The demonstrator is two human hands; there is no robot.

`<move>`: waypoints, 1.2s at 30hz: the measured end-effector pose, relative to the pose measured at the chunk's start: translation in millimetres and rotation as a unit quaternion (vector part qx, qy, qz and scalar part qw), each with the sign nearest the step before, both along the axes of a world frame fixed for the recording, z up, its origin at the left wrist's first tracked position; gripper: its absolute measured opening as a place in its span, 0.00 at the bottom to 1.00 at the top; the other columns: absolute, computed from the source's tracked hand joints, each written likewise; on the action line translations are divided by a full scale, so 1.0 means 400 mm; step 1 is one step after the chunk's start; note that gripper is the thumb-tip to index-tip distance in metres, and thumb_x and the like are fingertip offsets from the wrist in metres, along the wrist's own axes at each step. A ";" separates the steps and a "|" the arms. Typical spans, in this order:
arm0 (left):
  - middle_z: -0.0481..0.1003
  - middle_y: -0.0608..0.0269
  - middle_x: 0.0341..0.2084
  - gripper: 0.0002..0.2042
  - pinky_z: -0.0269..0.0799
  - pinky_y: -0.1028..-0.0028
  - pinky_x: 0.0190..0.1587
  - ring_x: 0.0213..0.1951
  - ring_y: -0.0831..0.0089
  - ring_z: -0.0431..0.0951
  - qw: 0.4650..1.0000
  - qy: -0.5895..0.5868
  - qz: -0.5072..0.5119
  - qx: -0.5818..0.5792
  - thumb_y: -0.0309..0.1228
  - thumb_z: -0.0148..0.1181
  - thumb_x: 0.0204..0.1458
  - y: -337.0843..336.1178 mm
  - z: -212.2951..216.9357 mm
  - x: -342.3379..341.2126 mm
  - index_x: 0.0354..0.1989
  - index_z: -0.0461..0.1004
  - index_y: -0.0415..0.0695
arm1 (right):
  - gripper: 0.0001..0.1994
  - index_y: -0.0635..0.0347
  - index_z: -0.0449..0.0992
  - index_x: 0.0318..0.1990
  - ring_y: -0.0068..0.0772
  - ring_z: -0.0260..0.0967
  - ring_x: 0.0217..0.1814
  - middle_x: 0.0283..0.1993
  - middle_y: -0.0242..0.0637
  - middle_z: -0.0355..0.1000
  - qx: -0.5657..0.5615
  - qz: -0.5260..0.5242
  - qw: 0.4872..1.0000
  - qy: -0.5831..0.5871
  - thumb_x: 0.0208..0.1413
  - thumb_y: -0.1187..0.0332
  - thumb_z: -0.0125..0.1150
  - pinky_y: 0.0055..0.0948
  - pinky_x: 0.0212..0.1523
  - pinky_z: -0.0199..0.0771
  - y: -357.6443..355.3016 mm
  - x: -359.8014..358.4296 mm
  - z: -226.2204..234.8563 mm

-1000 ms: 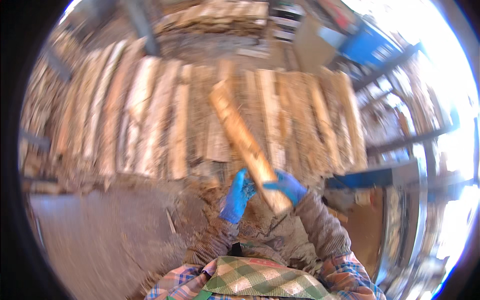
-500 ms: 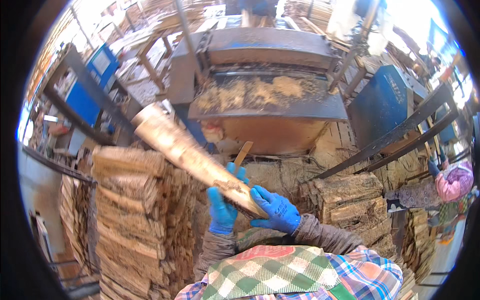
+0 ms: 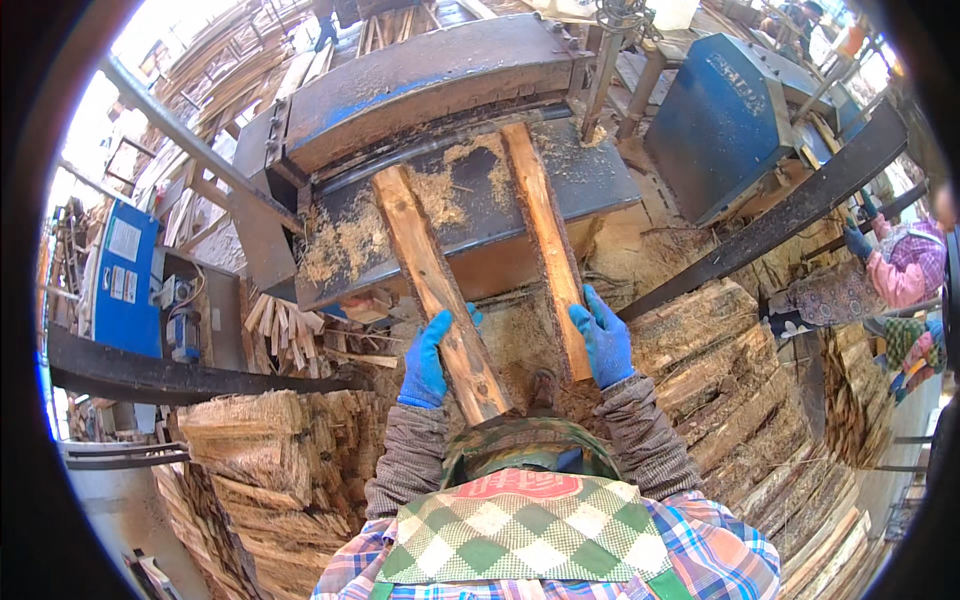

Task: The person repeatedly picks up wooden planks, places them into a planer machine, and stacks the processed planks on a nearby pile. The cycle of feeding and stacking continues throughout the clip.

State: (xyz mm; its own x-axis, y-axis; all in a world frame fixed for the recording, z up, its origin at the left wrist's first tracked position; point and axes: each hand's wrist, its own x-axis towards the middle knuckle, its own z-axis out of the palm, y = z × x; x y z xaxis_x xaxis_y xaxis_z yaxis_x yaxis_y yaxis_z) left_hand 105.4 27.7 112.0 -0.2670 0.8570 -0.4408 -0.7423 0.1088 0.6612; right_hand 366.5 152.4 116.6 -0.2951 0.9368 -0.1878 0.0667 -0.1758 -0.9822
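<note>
My left hand (image 3: pixel 427 365), in a blue glove, is closed around the near part of a rough wooden board (image 3: pixel 430 275) with dark bark along its edge. A narrower bark-edged board (image 3: pixel 543 220) is gripped near its lower end by my gloved right hand (image 3: pixel 605 343), thumb on its face. The two boards point away from me, side by side and apart. Their far ends lie on or just over the dark metal table (image 3: pixel 600 182) of a machine; contact is hard to tell. Sawdust (image 3: pixel 345 240) is scattered over that table.
Stacks of rough boards stand at my left (image 3: pixel 250 450) and right (image 3: pixel 700 360). Dark metal rails (image 3: pixel 770 220) slant past both sides. A blue machine housing (image 3: pixel 715 125) is at the far right, a blue cabinet (image 3: pixel 125 280) at the left. Another person (image 3: pixel 880 270) is at the right edge.
Both hands were together on wood slanting up to the left. Now they are apart, each with its own board, the far ends at the machine table. The view has shifted too.
</note>
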 end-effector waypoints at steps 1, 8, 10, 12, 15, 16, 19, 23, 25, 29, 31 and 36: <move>0.73 0.46 0.62 0.29 0.75 0.56 0.65 0.62 0.55 0.75 1.000 -0.006 -0.002 0.016 0.39 0.58 0.66 0.028 0.019 -0.007 0.70 0.63 0.35 | 0.31 0.69 0.58 0.74 0.34 0.69 0.67 0.70 0.48 0.67 0.021 0.008 1.000 -0.011 0.70 0.66 0.59 0.32 0.65 0.72 0.024 0.001 0.006; 0.72 0.48 0.62 0.29 0.76 0.54 0.64 0.63 0.54 0.73 0.998 -0.044 -0.006 0.046 0.40 0.59 0.66 0.132 -0.036 -0.077 0.70 0.64 0.37 | 0.25 0.73 0.58 0.73 0.34 0.72 0.65 0.65 0.51 0.72 -0.014 0.017 1.000 -0.007 0.73 0.72 0.49 0.29 0.65 0.73 0.137 -0.052 0.103; 0.73 0.49 0.62 0.28 0.76 0.54 0.64 0.62 0.54 0.74 0.999 -0.029 0.003 0.040 0.41 0.59 0.66 0.135 -0.049 -0.080 0.69 0.65 0.38 | 0.26 0.74 0.59 0.72 0.34 0.72 0.65 0.66 0.52 0.70 0.002 0.032 0.999 -0.040 0.72 0.70 0.51 0.30 0.66 0.72 0.150 -0.048 0.107; 0.73 0.49 0.62 0.28 0.76 0.54 0.64 0.62 0.54 0.74 0.999 -0.022 0.009 0.025 0.41 0.58 0.66 0.136 -0.053 -0.081 0.70 0.65 0.39 | 0.26 0.75 0.59 0.72 0.34 0.71 0.66 0.67 0.53 0.70 0.019 0.037 0.997 -0.071 0.72 0.69 0.53 0.31 0.66 0.72 0.168 -0.050 0.107; 0.73 0.48 0.61 0.27 0.76 0.55 0.64 0.61 0.55 0.75 1.000 0.003 0.021 -0.011 0.41 0.58 0.66 0.148 -0.010 -0.062 0.68 0.66 0.38 | 0.28 0.74 0.61 0.71 0.34 0.71 0.66 0.68 0.51 0.70 -0.003 0.030 0.999 -0.031 0.71 0.65 0.57 0.31 0.65 0.72 0.207 -0.052 0.104; 0.74 0.48 0.61 0.27 0.76 0.55 0.64 0.61 0.55 0.75 1.000 -0.002 0.018 0.000 0.41 0.58 0.66 0.147 -0.015 -0.066 0.68 0.66 0.38 | 0.28 0.72 0.62 0.71 0.34 0.71 0.66 0.68 0.50 0.70 0.003 0.032 0.998 -0.055 0.70 0.64 0.58 0.31 0.64 0.73 0.219 -0.055 0.103; 0.70 0.49 0.64 0.29 0.74 0.53 0.66 0.64 0.54 0.72 1.000 -0.011 0.028 -0.004 0.41 0.58 0.66 0.147 -0.042 -0.074 0.72 0.62 0.41 | 0.27 0.68 0.66 0.70 0.33 0.72 0.64 0.66 0.48 0.72 0.002 0.004 0.997 -0.077 0.69 0.63 0.61 0.30 0.59 0.75 0.245 -0.059 0.064; 0.66 0.52 0.68 0.27 0.70 0.54 0.69 0.69 0.56 0.67 0.996 0.037 0.039 -0.066 0.41 0.54 0.68 0.168 0.022 -0.037 0.72 0.63 0.43 | 0.24 0.63 0.72 0.67 0.34 0.76 0.53 0.54 0.46 0.77 0.206 -0.120 0.954 -0.184 0.67 0.66 0.64 0.30 0.50 0.78 0.296 -0.095 -0.046; 0.65 0.54 0.70 0.26 0.69 0.54 0.69 0.69 0.58 0.66 0.996 0.049 0.039 -0.070 0.42 0.52 0.69 0.164 0.024 -0.036 0.72 0.65 0.44 | 0.21 0.62 0.75 0.64 0.36 0.74 0.42 0.42 0.44 0.75 0.305 -0.165 0.912 -0.219 0.65 0.68 0.65 0.33 0.42 0.77 0.351 -0.160 -0.016; 0.69 0.52 0.66 0.27 0.71 0.53 0.67 0.66 0.56 0.70 0.996 0.004 0.058 -0.063 0.42 0.58 0.66 0.159 -0.007 -0.040 0.70 0.66 0.43 | 0.20 0.61 0.74 0.65 0.37 0.74 0.43 0.44 0.44 0.75 0.343 -0.214 0.897 -0.179 0.67 0.69 0.62 0.34 0.43 0.76 0.472 -0.255 -0.019; 0.70 0.52 0.65 0.27 0.72 0.52 0.67 0.65 0.55 0.71 0.996 -0.025 0.065 -0.057 0.41 0.60 0.65 0.161 -0.021 -0.039 0.69 0.67 0.43 | 0.20 0.60 0.73 0.65 0.41 0.74 0.45 0.46 0.47 0.75 0.287 -0.218 0.916 -0.177 0.68 0.67 0.60 0.36 0.44 0.77 0.526 -0.299 -0.004; 0.72 0.51 0.63 0.27 0.71 0.53 0.67 0.63 0.54 0.73 0.993 -0.048 0.075 -0.074 0.38 0.61 0.64 0.150 -0.036 -0.046 0.69 0.66 0.41 | 0.21 0.60 0.73 0.65 0.52 0.75 0.51 0.50 0.52 0.75 0.241 -0.255 0.921 -0.171 0.71 0.58 0.53 0.44 0.51 0.76 0.572 -0.340 -0.046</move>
State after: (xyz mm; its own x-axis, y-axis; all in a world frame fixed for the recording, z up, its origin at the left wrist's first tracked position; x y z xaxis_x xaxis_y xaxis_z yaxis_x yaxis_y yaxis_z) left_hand 87.2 87.7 97.6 -0.3369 0.7349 -0.5886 -0.8168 0.0829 0.5710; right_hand 230.4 381.0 98.2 0.2045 0.9360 0.2866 0.4160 0.1819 -0.8910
